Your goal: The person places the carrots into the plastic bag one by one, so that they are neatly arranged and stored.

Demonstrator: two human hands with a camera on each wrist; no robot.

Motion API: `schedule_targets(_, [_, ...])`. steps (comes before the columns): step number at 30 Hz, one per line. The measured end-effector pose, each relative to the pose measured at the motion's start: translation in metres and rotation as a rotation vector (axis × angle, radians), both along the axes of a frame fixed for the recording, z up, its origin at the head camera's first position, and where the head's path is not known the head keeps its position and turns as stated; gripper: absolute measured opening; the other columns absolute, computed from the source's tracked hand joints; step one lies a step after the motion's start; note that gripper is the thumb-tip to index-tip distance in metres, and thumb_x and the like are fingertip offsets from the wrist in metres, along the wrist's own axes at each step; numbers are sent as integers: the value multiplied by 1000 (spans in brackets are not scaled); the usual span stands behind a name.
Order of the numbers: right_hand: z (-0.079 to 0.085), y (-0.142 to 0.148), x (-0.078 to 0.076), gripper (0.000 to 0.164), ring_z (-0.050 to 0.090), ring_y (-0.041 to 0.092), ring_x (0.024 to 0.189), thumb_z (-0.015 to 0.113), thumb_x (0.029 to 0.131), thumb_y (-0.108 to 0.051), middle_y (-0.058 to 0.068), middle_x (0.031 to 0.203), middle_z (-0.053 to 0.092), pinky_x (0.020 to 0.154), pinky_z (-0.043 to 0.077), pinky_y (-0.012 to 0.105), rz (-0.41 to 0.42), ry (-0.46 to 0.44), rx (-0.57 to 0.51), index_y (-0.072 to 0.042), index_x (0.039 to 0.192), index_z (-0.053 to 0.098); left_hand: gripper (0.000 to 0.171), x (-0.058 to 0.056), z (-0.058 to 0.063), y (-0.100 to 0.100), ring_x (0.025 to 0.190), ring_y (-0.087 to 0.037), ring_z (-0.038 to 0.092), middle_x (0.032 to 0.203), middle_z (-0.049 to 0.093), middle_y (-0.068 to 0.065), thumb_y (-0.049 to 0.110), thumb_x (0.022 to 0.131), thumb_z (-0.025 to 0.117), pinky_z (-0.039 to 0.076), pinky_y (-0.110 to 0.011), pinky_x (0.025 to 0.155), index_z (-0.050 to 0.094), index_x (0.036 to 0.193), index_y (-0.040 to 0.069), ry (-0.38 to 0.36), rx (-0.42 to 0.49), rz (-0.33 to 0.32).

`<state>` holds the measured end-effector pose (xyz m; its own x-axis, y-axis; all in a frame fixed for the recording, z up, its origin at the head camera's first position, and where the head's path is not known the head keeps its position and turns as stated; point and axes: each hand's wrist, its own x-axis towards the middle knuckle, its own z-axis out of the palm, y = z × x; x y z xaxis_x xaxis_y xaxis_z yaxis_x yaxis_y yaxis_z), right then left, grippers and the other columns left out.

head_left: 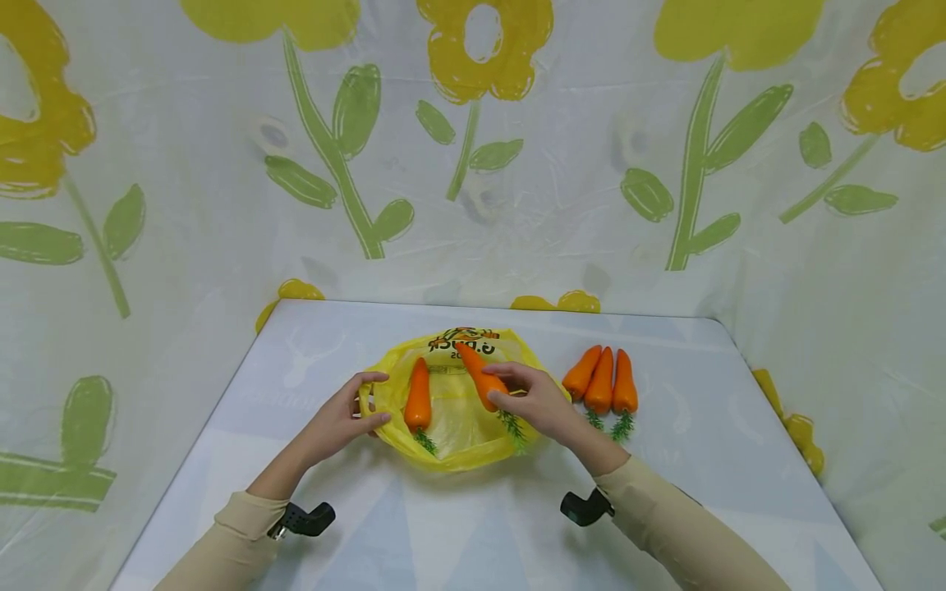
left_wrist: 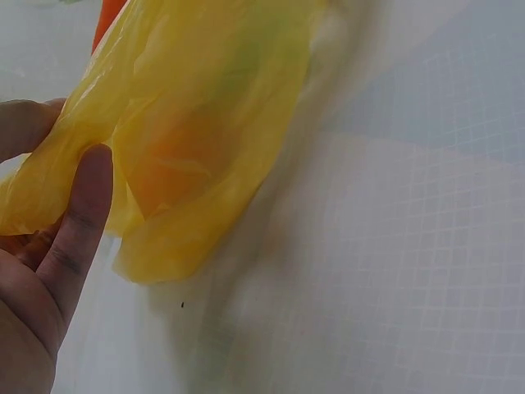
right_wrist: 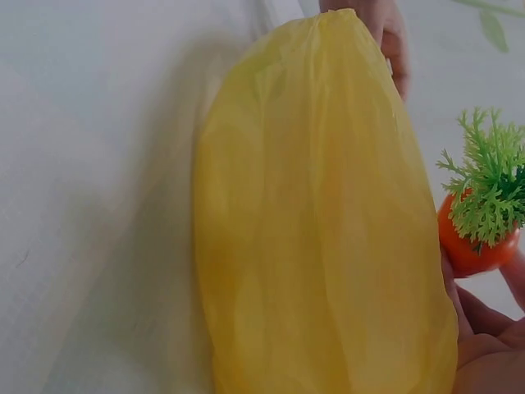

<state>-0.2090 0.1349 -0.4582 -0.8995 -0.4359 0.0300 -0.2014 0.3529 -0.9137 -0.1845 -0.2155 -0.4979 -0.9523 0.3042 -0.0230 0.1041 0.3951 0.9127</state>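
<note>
Here's the yellow bag (head_left: 460,461), mouth open towards me, and everything hangs on how the held carrot (head_left: 477,374) lines up with it. That carrot is over the right half of the opening, slanting: tip away from me and to the left, leafy top (head_left: 512,428) back towards the bag's near right rim. Whether it touches the bag's inside, I can't tell.

My right hand (head_left: 535,402) is the nearer one, pinching the carrot by its thick end between thumb and fingers. It comes in across the bag's right rim, back of the hand up, fingers pointing left, forearm slanting in from the near right.

Over on the bag's left rim, my left hand (head_left: 342,420) grips the plastic, thumb on the near side, a finger reaching over farther back; that looks to me like what keeps the mouth wide.

Inside the bag's left half lies another carrot (head_left: 418,398), tip away from me. Just beyond the bag's right side, three loose carrots (head_left: 603,384) sit close together on the table (head_left: 709,410), leaves my way.
</note>
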Motion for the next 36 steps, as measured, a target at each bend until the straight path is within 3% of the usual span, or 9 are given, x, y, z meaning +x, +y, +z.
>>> schedule_targets(11, [3, -6, -8, 41, 61, 22, 107, 74, 96, -29, 4, 127, 66, 89, 54, 34, -15, -11, 27, -18, 134, 67, 65, -1, -1, -1, 85, -25, 63, 136, 46, -25, 18, 94, 76, 61, -42, 74, 40, 147, 7, 6, 2, -5])
schedule_targets(20, [3, -15, -13, 38, 60, 22, 112, 73, 95, -30, 0, 129, 66, 99, 52, 41, -58, -75, 49, -25, 132, 68, 64, -1, -1, -1, 83, -25, 63, 126, 51, -24, 17, 94, 75, 61, -42, 73, 40, 147, 7, 11, 8, -18])
schedule_targets(36, [-10, -29, -22, 39, 60, 27, 119, 73, 96, -27, 6, 134, 63, 100, 52, 45, -38, -91, -11, -17, 134, 67, 65, -2, -4, 0, 85, -26, 64, 135, 47, -26, 18, 94, 75, 61, -39, 72, 40, 147, 6, 12, 19, -19])
